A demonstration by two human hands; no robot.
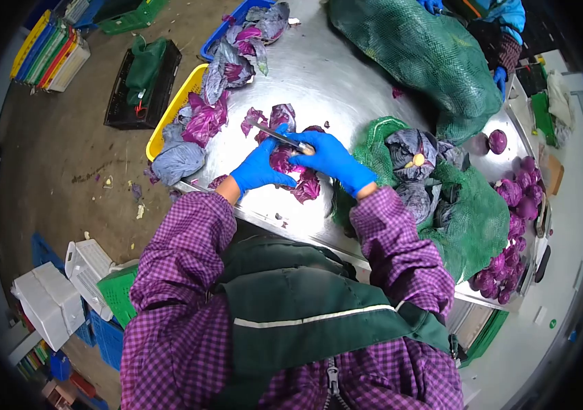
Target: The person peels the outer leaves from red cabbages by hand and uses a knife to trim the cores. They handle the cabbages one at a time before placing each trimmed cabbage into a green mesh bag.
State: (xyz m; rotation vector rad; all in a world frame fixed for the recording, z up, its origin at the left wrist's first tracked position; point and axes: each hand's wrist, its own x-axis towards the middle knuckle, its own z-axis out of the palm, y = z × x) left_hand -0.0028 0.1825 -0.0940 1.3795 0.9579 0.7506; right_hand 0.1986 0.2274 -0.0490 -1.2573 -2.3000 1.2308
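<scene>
In the middle of the head view, my right hand (332, 161), in a blue glove, is closed around the handle of a knife (269, 132). The blade points to the upper left, over my left hand. My left hand (261, 165), also blue-gloved, is curled around a red cabbage (282, 160) partly covered by both hands. Loose purple leaves (307, 188) lie against it on the metal table (291, 75). To the right of my right hand, a green net sack (472, 222) lies open with whole cabbages (412, 154) in their outer leaves.
A large full green net sack (418, 58) lies across the far table. Peeled red cabbages (510, 232) are piled at the right edge. Leaves hang over a yellow crate (168, 123) and a blue crate (219, 34) at left. A co-worker's gloved hand (500, 80) is at upper right.
</scene>
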